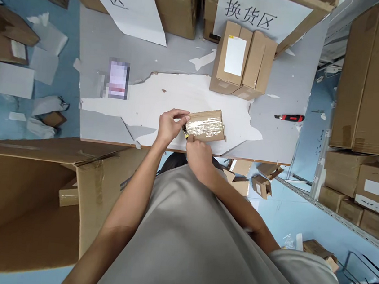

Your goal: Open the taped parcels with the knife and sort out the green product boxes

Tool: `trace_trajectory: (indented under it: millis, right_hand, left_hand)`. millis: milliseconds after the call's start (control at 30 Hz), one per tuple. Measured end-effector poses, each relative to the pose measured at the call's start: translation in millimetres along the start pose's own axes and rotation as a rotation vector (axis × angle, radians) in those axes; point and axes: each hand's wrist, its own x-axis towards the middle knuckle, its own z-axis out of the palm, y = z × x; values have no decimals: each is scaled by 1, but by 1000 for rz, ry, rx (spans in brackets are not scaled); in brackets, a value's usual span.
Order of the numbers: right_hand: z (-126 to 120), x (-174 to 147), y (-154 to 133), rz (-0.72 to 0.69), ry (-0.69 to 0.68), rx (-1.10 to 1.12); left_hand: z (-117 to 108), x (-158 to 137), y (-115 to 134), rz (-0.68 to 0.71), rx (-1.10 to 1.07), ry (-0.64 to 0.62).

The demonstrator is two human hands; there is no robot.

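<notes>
A small cardboard box [206, 125], wrapped in shiny clear tape, lies slightly tilted near the table's front edge. My left hand [170, 127] grips its upper left corner between thumb and fingers. At the lower left corner, the curled fingers of my right hand [199, 157] are closed on the box's end. Between the hands, a small dark and yellow bit shows at that end; I cannot make out what it is. A red and black utility knife [289, 117] lies off to the right.
Two cardboard boxes [243, 61] stand side by side behind the taped box. Large labelled cartons [175, 5] line the table's back. A blurred pale item [118, 79] lies at left. A big open carton [99, 195] stands lower left; stacked cartons [372, 80] fill the right.
</notes>
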Motion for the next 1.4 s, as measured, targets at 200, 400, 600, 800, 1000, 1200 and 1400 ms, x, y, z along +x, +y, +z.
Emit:
trace_trajectory:
  millis: [200, 400, 600, 800, 1000, 1200, 1400]
  right_hand:
    - [4, -20, 24, 66, -75, 77]
    - [-4, -11, 19, 81, -42, 163]
    - [7, -6, 9, 38, -22, 59]
    - [31, -34, 16, -48, -118, 107]
    - [28, -46, 75, 176, 252, 352]
    - [34, -6, 131, 379, 447, 663]
    - [46, -4, 118, 327, 415, 692]
  left_hand:
    - [3, -1, 0, 11, 5, -20]
    - [5, -3, 1, 17, 20, 15]
    - [5, -4, 2, 25, 15, 12]
    - [4, -1, 2, 38, 8, 3]
    - [5, -20, 7, 22, -62, -18]
    - [24, -51, 12, 34, 12, 37]
    - [38, -29, 23, 79, 94, 144]
